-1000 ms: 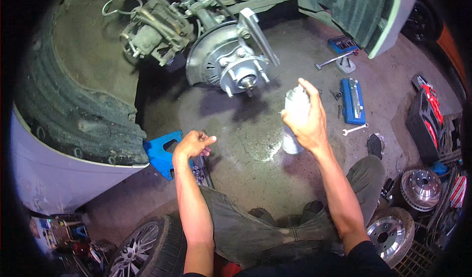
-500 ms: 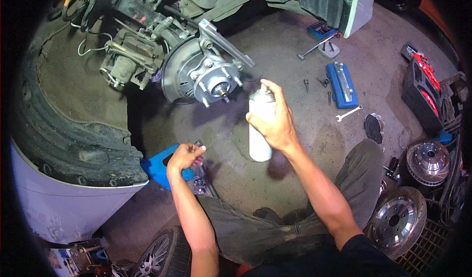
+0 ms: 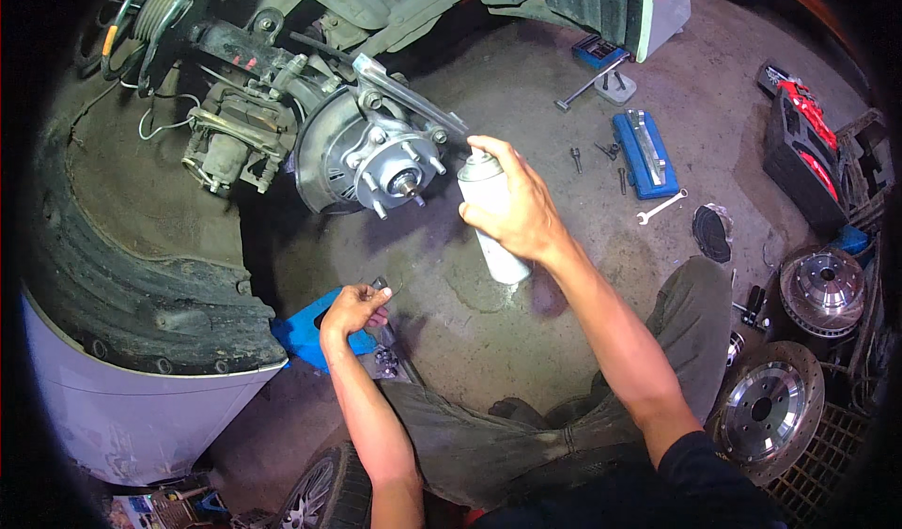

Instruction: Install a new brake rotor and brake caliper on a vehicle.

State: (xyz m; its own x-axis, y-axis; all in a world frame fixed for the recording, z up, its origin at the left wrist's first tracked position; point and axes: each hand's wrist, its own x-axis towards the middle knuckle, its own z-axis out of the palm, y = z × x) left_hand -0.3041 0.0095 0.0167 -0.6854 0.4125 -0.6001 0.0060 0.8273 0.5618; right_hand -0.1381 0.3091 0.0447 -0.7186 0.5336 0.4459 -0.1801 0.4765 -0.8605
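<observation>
When compared with half a second ago, tilting the white aerosol can (image 3: pixel 487 193) with top more toward the wheel hub (image 3: pixel 389 166), near it — so probably bringing the nozzle (image 3: pixel 477 152) closer. Gripping it in right hand (image 3: pixel 528 217); curling left hand (image 3: pixel 353 311) — cannot tell whether around something.

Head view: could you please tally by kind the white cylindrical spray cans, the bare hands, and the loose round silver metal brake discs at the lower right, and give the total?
White cylindrical spray can: 1
Bare hands (left hand, right hand): 2
Round silver metal brake discs (upper disc, lower disc): 2
Total: 5
</observation>
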